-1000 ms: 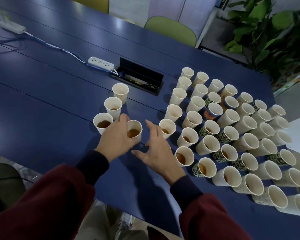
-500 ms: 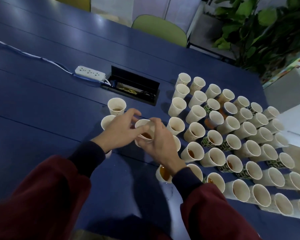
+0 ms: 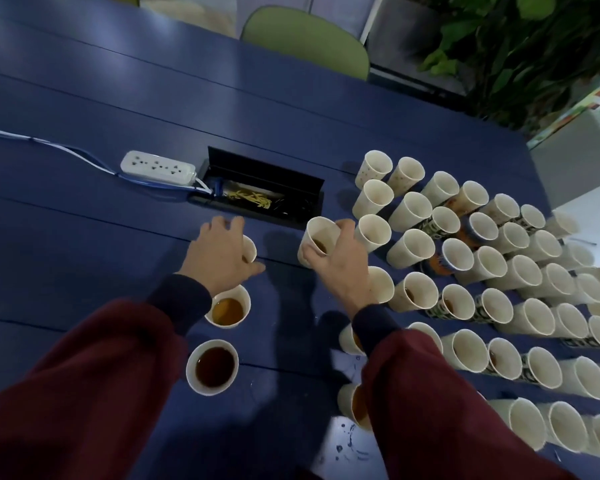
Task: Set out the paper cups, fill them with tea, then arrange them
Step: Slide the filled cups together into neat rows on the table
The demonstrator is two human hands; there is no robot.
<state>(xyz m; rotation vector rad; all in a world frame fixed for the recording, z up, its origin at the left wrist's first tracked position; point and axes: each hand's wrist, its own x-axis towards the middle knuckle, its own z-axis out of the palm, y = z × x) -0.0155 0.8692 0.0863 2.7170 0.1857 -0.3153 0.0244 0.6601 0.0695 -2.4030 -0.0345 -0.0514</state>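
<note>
Cup of tea point(image 3: 317, 239) pinched by my right hand point(image 3: 340, 268), beside rows point(image 3: 520, 275) along the table's point(image 3: 94, 244) right edge. Left hand point(image 3: 219, 259) spread over another cup point(image 3: 250, 247).

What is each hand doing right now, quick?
Left hand: open, spread over a partly hidden cup; contact unclear.
Right hand: grips a paper cup holding some tea.
</note>
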